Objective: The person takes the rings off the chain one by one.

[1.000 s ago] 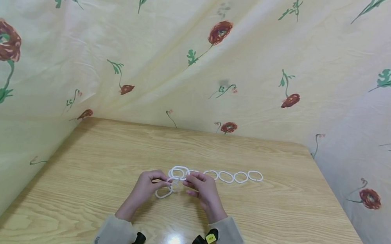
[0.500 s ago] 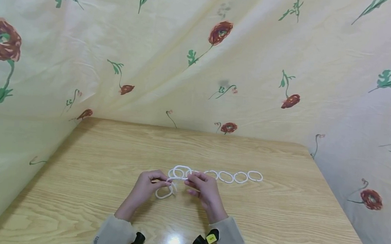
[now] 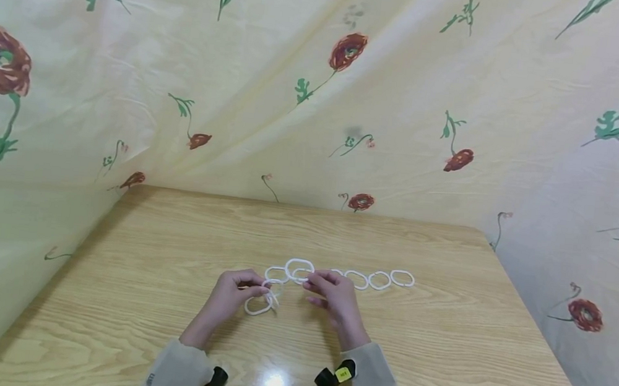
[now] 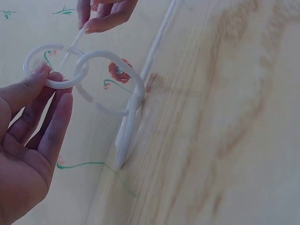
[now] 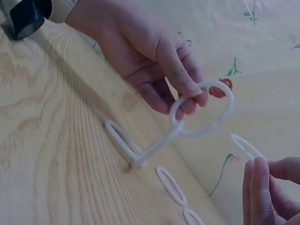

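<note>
My left hand pinches a white plastic ring between thumb and fingers. A second white ring hangs linked from it, with a third ring joined below at the table. Off to the right, my right hand pinches another white ring, raised above the table and seen nearly edge-on in the right wrist view. That ring stands apart from the left hand's ring there. Small gaps show in the outlines of the linked rings.
Several loose white rings lie in a row on the wooden table, running right beyond the right hand. One more ring lies behind the left hand. A flowered cloth hangs behind the table and along its sides.
My right hand has moved right with its ring, away from the left hand, now covering part of the row of loose rings. My left hand has stayed nearly in place with its linked rings.
</note>
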{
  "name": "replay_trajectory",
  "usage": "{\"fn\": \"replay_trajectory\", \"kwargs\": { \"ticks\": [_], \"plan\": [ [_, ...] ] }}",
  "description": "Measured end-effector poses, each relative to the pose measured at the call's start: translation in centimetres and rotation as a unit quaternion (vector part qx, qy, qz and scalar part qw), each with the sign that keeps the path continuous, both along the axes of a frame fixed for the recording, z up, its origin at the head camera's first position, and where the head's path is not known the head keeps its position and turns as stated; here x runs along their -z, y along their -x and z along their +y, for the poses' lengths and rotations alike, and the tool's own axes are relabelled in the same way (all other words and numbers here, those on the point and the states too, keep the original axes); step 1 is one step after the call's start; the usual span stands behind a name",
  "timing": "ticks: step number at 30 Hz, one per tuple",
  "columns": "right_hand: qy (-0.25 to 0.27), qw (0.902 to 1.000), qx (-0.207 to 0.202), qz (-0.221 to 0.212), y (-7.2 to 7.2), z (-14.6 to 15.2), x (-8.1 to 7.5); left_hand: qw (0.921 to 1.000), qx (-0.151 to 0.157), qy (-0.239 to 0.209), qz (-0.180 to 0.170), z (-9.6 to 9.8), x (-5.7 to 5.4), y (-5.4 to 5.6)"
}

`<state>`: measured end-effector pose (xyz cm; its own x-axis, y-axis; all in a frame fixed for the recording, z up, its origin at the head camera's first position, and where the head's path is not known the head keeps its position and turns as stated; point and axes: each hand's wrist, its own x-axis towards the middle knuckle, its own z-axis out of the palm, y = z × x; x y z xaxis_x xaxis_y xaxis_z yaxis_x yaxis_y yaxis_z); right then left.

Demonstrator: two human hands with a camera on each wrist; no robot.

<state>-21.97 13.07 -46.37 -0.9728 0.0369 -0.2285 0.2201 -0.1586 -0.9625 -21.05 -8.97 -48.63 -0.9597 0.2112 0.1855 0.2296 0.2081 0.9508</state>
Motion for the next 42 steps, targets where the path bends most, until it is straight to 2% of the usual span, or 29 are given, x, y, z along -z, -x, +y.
{"fn": "replay_trajectory", "kwargs": {
  "ticks": [11, 25, 35, 42],
  "plan": [
    [-0.014, 0.9997, 0.019, -0.001, 0.3, 2.6, 0.2, 1.0000, -0.005, -0.001, -0.003, -0.1, 0.0, -0.1],
    [-0.008, 0.9994, 0.029, -0.015, -0.1, 7.1, 0.4, 0.9998, -0.009, 0.002, -0.017, -0.1, 0.0, -0.1],
    [-0.014, 0.9989, 0.038, -0.023, -0.6, 9.9, 0.6, 0.9997, 0.003, -0.005, -0.025, -0.1, 0.2, 0.0],
    [-0.020, 0.9986, 0.046, -0.019, -0.7, 11.6, 1.0, 0.9997, 0.013, -0.009, -0.018, 0.0, 0.1, -0.1]
  ]
}}
